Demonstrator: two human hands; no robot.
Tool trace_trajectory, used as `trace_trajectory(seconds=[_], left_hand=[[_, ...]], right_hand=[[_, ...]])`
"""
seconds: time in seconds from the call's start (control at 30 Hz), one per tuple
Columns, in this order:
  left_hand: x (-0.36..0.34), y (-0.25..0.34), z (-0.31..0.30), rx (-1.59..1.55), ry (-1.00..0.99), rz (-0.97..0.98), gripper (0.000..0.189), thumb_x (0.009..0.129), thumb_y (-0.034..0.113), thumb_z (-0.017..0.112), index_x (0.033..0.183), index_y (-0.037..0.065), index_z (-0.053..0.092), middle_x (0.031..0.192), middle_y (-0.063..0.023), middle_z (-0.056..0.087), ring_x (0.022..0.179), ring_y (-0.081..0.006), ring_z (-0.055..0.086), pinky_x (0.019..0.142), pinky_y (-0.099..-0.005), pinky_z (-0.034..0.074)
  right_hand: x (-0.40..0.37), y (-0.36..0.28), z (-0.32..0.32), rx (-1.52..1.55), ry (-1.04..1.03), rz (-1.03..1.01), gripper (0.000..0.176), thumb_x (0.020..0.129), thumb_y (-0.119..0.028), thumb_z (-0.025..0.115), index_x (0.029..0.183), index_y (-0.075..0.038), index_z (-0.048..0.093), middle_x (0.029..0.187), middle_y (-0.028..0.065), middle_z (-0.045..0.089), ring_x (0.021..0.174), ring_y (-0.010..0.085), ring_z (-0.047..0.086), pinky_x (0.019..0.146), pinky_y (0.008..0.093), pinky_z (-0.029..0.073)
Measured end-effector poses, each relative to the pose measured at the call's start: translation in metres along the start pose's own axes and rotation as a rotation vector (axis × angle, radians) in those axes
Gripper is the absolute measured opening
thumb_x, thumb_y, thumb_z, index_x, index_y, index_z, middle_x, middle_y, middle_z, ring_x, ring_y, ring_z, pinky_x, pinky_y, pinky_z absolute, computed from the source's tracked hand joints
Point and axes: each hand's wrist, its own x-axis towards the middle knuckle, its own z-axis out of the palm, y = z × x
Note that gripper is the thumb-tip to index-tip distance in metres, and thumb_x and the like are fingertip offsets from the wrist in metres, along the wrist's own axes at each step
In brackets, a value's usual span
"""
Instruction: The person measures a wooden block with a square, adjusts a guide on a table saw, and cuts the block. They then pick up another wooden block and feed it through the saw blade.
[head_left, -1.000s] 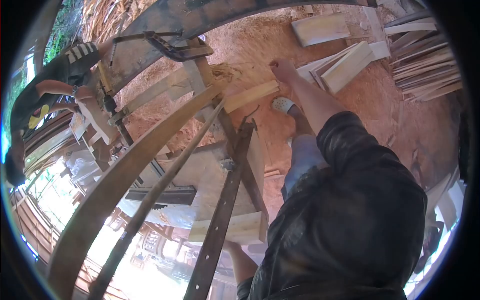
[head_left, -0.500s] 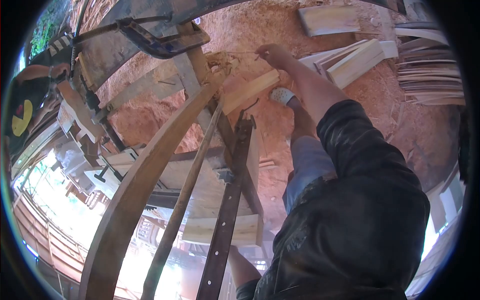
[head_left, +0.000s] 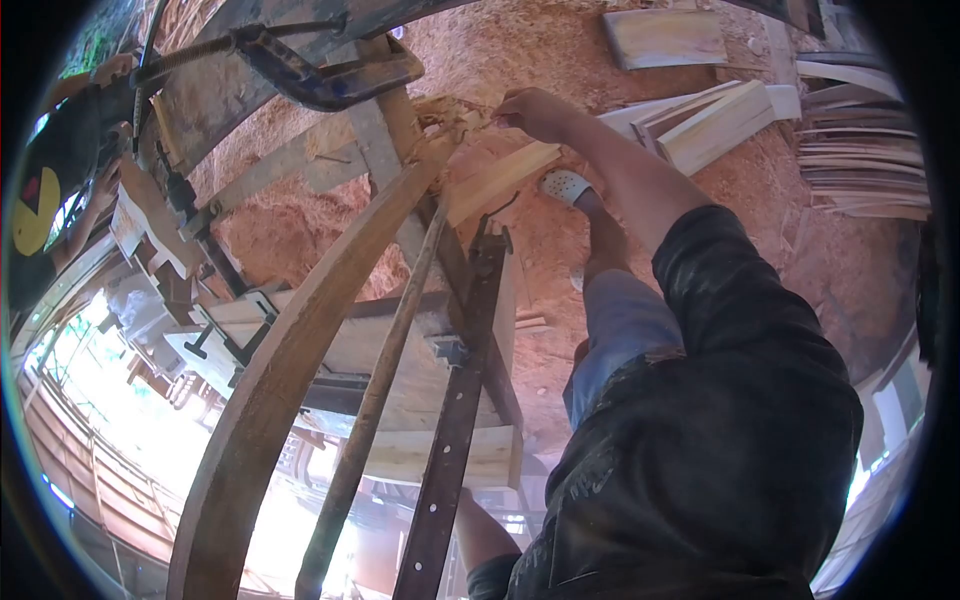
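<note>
Reddish, dusty floor (head_left: 745, 225) under everything; footing looks poor, and loose grit could let a shoe slide. The wearer's torso (head_left: 710, 430) leans over it at lower right.

Long curved wooden beam (head_left: 300, 345) crosses the view, far end near the right hand. Judgement: if poorly secured, a bump could shift it against the fingers. Perforated metal bar (head_left: 452, 430) and slim wooden pole (head_left: 378, 395) run alongside, a barrier to any sideways reach; a sleeve might snag there. Co-worker in a dark shirt (head_left: 40, 215) at the left edge, beyond the beam.

Stack of thin wooden strips (head_left: 860, 155) at far right, well apart. Blue-black C-clamp (head_left: 330, 92) by the beam's far end; a hurried sweep that way could knock knuckles on its frame. Thick pale board (head_left: 485, 457) behind the metal bar; left forearm (head_left: 482, 530) passes out of sight by it. Left hand hidden, grip cannot be told.

Short pale board (head_left: 505, 182) juts out just below the right hand, in the way of a downward move. White clog (head_left: 565, 188) near its outer end.

Right hand (head_left: 535, 115): fingers curled; whether they pinch a sliver, cannot tell. Wood shavings (head_left: 445, 110) lie just beside the fingertips, at the beam's far end; a concealed splinter could prick bare skin.
</note>
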Motion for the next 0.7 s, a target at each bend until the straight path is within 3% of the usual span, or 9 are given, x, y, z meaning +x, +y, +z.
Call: trace_trajectory(seconds=[0.43, 0.53, 0.7], left_hand=[[-0.020, 0.015, 0.014, -0.025, 0.028, -0.020, 0.063, 0.107, 0.049, 0.040, 0.152, 0.005, 0.050, 0.147, -0.0162, 0.056, 0.133, -0.0392, 0.058, 0.109, -0.0559, 0.051], [-0.024, 0.019, 0.018, -0.036, 0.033, -0.018, 0.063, 0.107, 0.048, 0.040, 0.151, 0.005, 0.050, 0.147, -0.0163, 0.056, 0.133, -0.0392, 0.058, 0.108, -0.0559, 0.051], [-0.027, 0.020, 0.018, -0.041, 0.042, -0.018, 0.063, 0.106, 0.048, 0.040, 0.151, 0.005, 0.050, 0.147, -0.0165, 0.056, 0.133, -0.0392, 0.058, 0.108, -0.0559, 0.051]], right_hand=[[0.008, 0.012, 0.011, -0.086, 0.000, -0.129, 0.028, 0.102, -0.027, 0.067, 0.115, -0.006, 0.079, 0.105, 0.0163, 0.069, 0.104, 0.0379, 0.065, 0.093, 0.0480, 0.050], [0.001, 0.000, 0.007, -0.010, 0.009, 0.010, 0.027, 0.101, -0.027, 0.068, 0.113, -0.006, 0.079, 0.103, 0.0169, 0.069, 0.103, 0.0381, 0.065, 0.093, 0.0488, 0.050], [0.004, 0.009, 0.013, 0.049, 0.035, 0.022, 0.027, 0.103, -0.027, 0.066, 0.114, -0.006, 0.079, 0.106, 0.0168, 0.070, 0.105, 0.0380, 0.065, 0.092, 0.0480, 0.050]])
